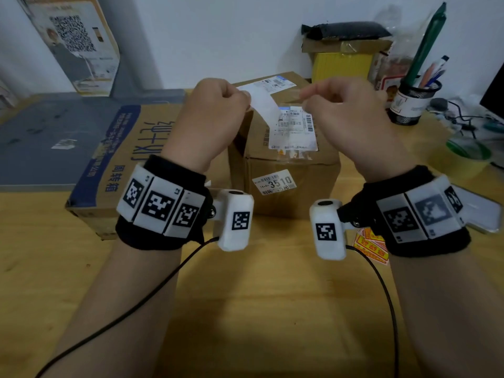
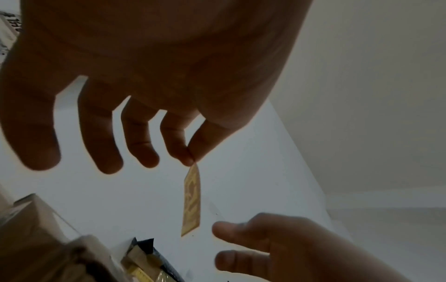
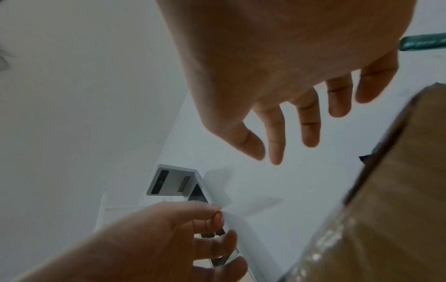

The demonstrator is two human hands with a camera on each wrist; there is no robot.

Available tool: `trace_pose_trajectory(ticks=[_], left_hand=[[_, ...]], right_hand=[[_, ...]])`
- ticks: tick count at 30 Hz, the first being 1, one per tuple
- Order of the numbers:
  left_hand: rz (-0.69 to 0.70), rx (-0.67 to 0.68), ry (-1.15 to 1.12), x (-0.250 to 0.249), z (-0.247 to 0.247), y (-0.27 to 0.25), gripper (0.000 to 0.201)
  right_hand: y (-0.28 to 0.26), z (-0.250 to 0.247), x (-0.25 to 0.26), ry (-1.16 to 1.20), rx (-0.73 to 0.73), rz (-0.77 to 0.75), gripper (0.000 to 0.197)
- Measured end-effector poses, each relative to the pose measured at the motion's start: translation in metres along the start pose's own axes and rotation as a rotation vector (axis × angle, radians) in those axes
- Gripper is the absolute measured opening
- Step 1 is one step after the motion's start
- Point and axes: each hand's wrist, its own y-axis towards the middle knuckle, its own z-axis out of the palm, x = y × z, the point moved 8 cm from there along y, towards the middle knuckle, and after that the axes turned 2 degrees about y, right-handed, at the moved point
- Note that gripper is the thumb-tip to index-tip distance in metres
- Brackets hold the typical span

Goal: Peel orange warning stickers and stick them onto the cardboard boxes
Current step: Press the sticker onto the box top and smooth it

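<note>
My left hand (image 1: 246, 100) is raised over the small cardboard box (image 1: 289, 170) and pinches one end of a sticker strip (image 1: 261, 100) between thumb and forefinger. The strip looks white from above and orange-yellow in the left wrist view (image 2: 192, 200), hanging from the left hand (image 2: 192, 158). My right hand (image 1: 306, 100) hovers at the strip's free end, fingers relaxed (image 3: 265, 154) and holding nothing I can see. More orange warning stickers (image 1: 368, 244) lie on the table under my right wrist. A larger blue-printed cardboard box (image 1: 122, 148) lies to the left.
A mesh pen holder (image 1: 414, 102), a yellow box (image 1: 343, 64) and a green tape roll (image 1: 467, 154) stand at the back right. A grey flat slab (image 1: 41, 140) lies at the left. A white device (image 1: 480, 211) sits by my right wrist. Cables trail across the wooden table (image 1: 245, 309).
</note>
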Motion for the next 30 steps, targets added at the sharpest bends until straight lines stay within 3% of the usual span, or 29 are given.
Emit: trace_pose_trajectory(ticks=[3,10,16,23,28,30], left_hand=[[0.076,-0.030,0.008,-0.005,-0.005,0.000,0.022],[0.242,-0.031,0.064,-0.020,0.002,-0.007,0.012],[0.250,0.071,0.019,-0.019,0.013,-0.008,0.011],[0.270,0.107,-0.013,-0.017,0.014,-0.004,0.017],[0.168,0.010,-0.014,-0.002,0.002,0.008,0.015],[0.106,0.025,0.019,0.005,0.003,0.009,0.026]], right_hand=[[-0.007,0.005,0.012,0.125,0.061,-0.086,0.032],[-0.006,0.016,0.005,0.164,0.132,-0.034,0.035],[-0.006,0.014,0.005,0.159,0.098,-0.050,0.042],[-0.005,0.009,0.003,0.159,0.061,-0.053,0.034],[0.000,0.005,0.001,0.198,0.050,-0.080,0.036],[-0.001,0.003,0.003,0.210,0.047,-0.072,0.034]])
